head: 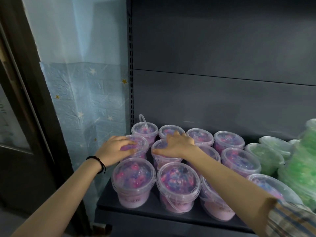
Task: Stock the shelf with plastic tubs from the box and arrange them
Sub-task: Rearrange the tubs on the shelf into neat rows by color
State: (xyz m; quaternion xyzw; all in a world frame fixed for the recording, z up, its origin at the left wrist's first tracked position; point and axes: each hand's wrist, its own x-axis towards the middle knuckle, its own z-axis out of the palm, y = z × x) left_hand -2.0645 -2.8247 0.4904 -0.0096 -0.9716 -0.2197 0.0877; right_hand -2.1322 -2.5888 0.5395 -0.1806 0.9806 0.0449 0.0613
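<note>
Several clear plastic tubs with pink and purple contents stand in rows on the dark shelf (109, 205). My left hand (114, 148) rests over the lid and side of the leftmost middle-row tub (139, 145), fingers curved around it. My right hand (176, 144) lies on top of the second middle-row tub (159, 157), thumb along its rim and fingers spread over the lid. Two front tubs (133, 180) (177, 183) sit just below my hands. The back-left tub (145, 130) has its handle raised.
Green tubs (266, 155) and a green plastic-wrapped bundle (302, 168) fill the shelf's right side. The dark back panel (222, 74) rises behind. A blue star-patterned wall (85, 100) and a dark door frame (34, 82) are at the left.
</note>
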